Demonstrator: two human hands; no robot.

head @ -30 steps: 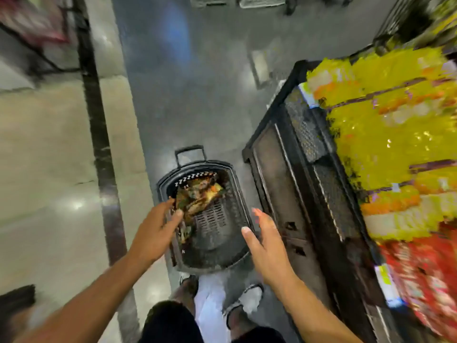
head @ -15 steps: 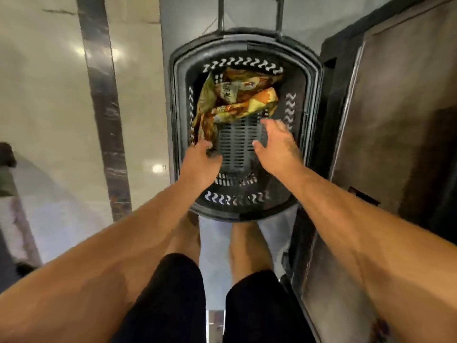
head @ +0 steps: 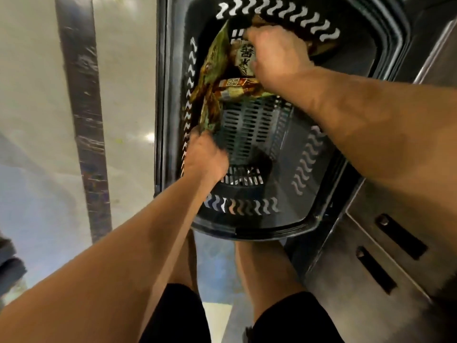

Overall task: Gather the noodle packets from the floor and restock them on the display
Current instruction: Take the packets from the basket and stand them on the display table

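Observation:
A black plastic shopping basket (head: 309,214) stands on the floor in front of my legs. Several brown, green and orange noodle packets (head: 237,87) lie bunched in its far left part. My left hand (head: 205,157) is inside the basket at the left wall, fingers closed on the lower corner of a green packet (head: 210,112). My right hand (head: 277,53) reaches to the far end and grips the top of the pile, closed over a packet with a white label (head: 243,58). The packets under my right hand are partly hidden.
The dark metal base of the display stand (head: 385,256) rises right beside the basket on the right. A dark stripe (head: 84,115) runs along the shiny pale floor on the left. My knees and black shorts (head: 173,315) fill the bottom.
I have bent closer over the basket. Both hands went from hovering open above it to down inside it, and they have closed on the packets.

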